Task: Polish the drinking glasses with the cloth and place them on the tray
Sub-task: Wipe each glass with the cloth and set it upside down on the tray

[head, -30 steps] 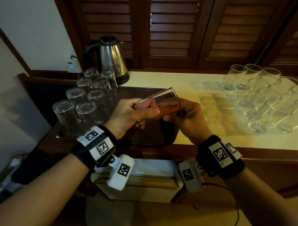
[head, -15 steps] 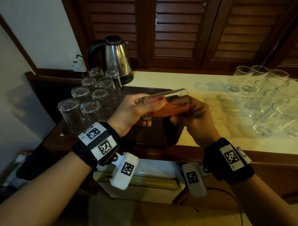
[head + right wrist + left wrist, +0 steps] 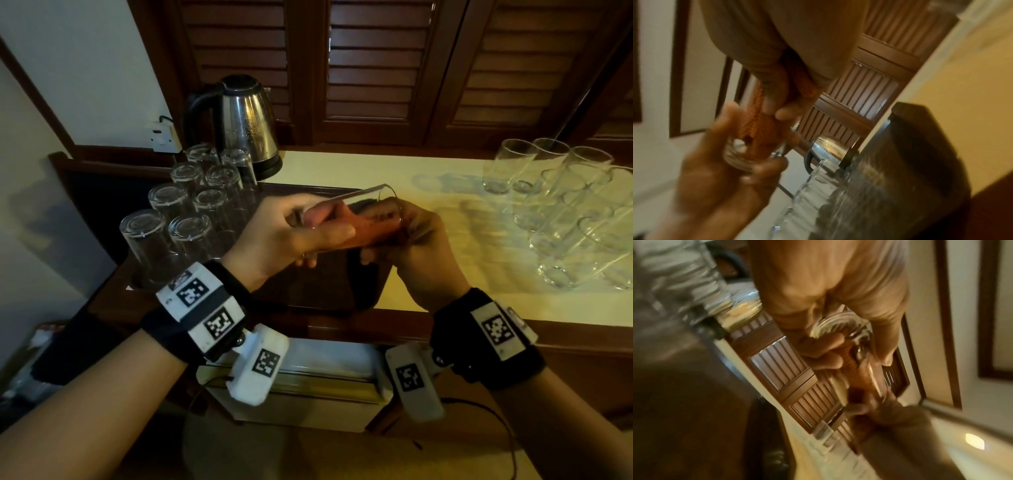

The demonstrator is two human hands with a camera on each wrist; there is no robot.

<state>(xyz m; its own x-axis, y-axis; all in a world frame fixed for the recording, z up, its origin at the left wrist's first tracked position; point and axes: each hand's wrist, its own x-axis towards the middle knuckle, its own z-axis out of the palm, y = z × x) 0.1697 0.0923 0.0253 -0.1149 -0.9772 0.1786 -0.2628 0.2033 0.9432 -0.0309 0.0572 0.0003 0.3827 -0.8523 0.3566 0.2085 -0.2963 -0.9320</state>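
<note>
While the left hand (image 3: pixel 291 236) grips the base end of a clear drinking glass (image 3: pixel 346 222), thumb along its near side and fingers curled behind, the glass lies nearly level above the dark wooden tray (image 3: pixel 308 284), its mouth toward the right hand (image 3: pixel 414 240). An orange cloth (image 3: pixel 373 236) fills the inside of the glass; the right hand's fingers (image 3: pixel 783 112) are curled round the bunched cloth at the rim. On the tray's left part stand eight glasses (image 3: pixel 191 202) upside down, close together in pairs. Behind them, just beyond the tray's far edge, stands a steel electric kettle (image 3: pixel 246 126). On the pale countertop (image 3: pixel 411 171) to the right, well apart from the tray, a cluster of upright glasses (image 3: pixel 565 212) stands mouth up.
</note>
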